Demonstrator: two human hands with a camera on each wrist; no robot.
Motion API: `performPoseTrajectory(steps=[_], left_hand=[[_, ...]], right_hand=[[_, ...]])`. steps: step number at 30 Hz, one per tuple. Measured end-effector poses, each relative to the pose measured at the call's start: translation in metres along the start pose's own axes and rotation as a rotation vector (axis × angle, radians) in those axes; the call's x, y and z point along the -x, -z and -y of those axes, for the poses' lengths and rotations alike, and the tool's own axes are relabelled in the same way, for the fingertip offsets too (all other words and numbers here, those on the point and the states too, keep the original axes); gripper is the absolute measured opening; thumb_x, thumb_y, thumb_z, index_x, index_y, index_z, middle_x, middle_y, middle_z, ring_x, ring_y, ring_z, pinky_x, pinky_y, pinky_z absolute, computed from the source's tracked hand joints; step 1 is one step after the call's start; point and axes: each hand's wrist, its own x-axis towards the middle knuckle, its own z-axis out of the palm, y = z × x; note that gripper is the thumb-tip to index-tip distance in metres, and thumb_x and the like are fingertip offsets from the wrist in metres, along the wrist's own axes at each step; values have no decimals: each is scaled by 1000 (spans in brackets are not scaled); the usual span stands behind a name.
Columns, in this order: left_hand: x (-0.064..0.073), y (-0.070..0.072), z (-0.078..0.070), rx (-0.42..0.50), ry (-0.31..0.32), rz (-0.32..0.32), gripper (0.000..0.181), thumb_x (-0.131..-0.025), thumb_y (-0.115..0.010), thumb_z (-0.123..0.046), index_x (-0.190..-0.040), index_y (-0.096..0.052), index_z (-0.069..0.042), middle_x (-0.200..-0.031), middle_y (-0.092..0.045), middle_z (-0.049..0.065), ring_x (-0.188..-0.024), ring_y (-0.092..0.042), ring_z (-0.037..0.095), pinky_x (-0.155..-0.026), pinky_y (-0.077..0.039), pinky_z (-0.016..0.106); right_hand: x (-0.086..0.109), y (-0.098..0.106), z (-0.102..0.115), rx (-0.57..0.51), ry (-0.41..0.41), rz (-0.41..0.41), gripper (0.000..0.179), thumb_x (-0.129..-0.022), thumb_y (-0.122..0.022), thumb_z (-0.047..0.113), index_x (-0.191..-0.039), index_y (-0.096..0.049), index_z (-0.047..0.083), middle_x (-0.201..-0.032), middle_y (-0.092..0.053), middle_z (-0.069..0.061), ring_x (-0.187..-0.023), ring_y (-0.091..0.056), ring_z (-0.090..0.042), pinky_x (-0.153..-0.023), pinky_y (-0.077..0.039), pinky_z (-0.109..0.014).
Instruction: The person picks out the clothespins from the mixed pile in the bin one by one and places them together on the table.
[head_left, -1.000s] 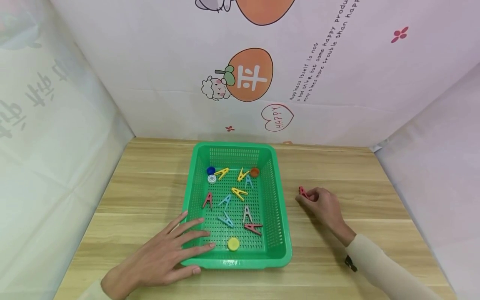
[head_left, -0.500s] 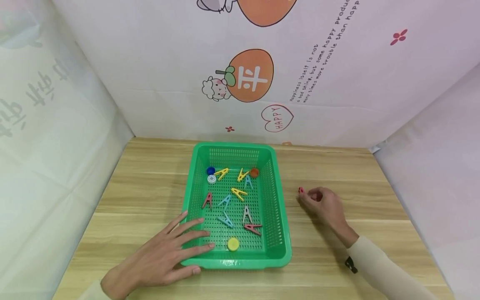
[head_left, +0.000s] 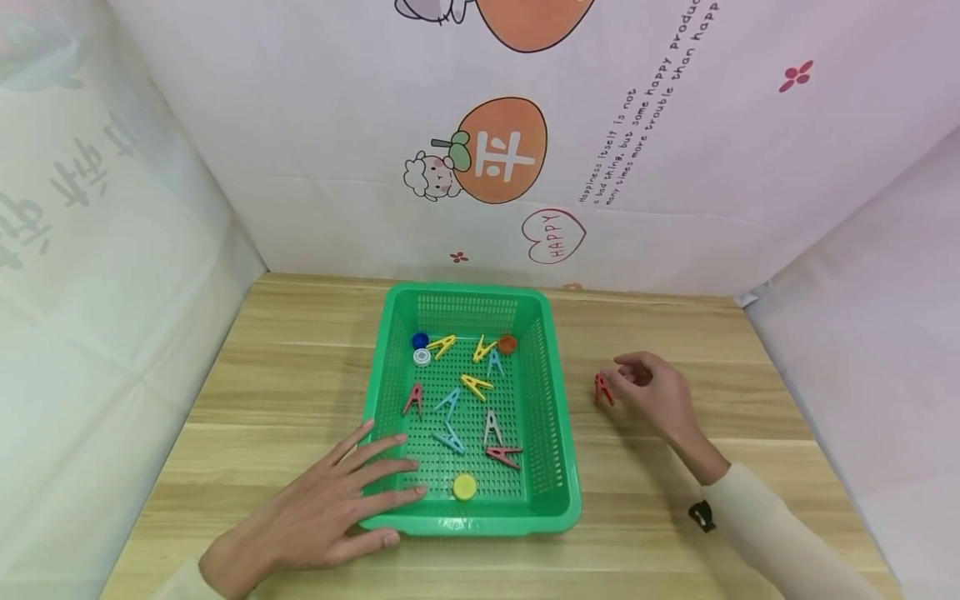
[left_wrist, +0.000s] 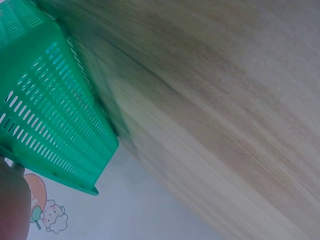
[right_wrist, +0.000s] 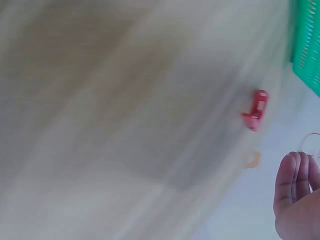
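A red clothespin (head_left: 603, 389) lies on the wooden table to the right of a green basket (head_left: 558, 400). My right hand (head_left: 656, 396) hovers just right of it, thumb and fingers loosely bent and holding nothing. In the right wrist view the clothespin (right_wrist: 256, 110) shows apart from the fingertips. My left hand (head_left: 341, 500) rests over the basket's front left corner, fingers spread across the rim. Inside the basket are several clothespins: yellow ones (head_left: 476, 386), blue ones (head_left: 450, 437), red ones (head_left: 503, 455) and a grey one (head_left: 492, 427).
Bottle caps also lie in the basket: yellow (head_left: 465, 487), orange (head_left: 507, 344), blue (head_left: 420, 341) and white (head_left: 422, 357). A printed white cloth (head_left: 337, 225) walls the table (head_left: 300, 333) at the back and sides. A small black object (head_left: 702, 516) sits by the right sleeve.
My right hand has let go of the red clothespin and drawn slightly up and right, so the clothespin now shows whole on the table. The left hand stays on the basket.
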Motion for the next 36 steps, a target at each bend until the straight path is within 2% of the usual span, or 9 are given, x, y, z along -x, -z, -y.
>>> performPoseTrajectory(steps=[10,16,19,23,30,36], left_hand=[[0,0,0,10,1,-7,45,-109,-61,-54,-147,-70,-32,-150,-66,-3,-155,-46,31,-142,-4,49],[1,-1,0,8,0,-9,45,-107,-63,-54,-146,-70,-32,-150,-66,-3,-155,-46,31,-142,-4,49],[0,-1,0,8,-2,-10,45,-107,-64,-53,-146,-70,-32,-149,-66,-3,-155,-46,31,-141,-5,50],[0,-1,1,13,-3,-11,44,-108,-62,-54,-146,-70,-32,-150,-66,-3,-155,-45,31,-141,-5,51],[0,-1,1,3,-4,-9,45,-109,-58,-56,-146,-70,-32,-150,-66,-3,-155,-46,31,-141,-6,51],[0,-1,1,-7,-11,-7,45,-109,-58,-55,-146,-71,-32,-149,-67,-3,-154,-47,32,-141,-5,51]], right_hand=[[-17,12,46,-72,56,27,31,-100,-82,33,-120,-79,9,-103,-79,-7,-88,-71,-3,-78,-54,-6],[-26,12,71,-108,91,66,30,-101,-81,33,-122,-79,11,-107,-78,-5,-94,-73,-12,-83,-57,-9],[-30,10,82,-115,109,87,30,-100,-82,33,-122,-79,12,-108,-78,-5,-96,-75,-17,-85,-60,-14],[-35,6,94,-133,137,124,32,-99,-83,30,-123,-78,9,-109,-78,-5,-95,-76,-20,-86,-65,-28],[-44,0,115,-157,202,196,33,-96,-87,25,-120,-78,4,-108,-79,-8,-93,-75,-18,-83,-62,-19],[-49,-8,128,-116,286,274,31,-96,-87,22,-118,-78,3,-108,-80,-12,-93,-76,-20,-86,-68,-38]])
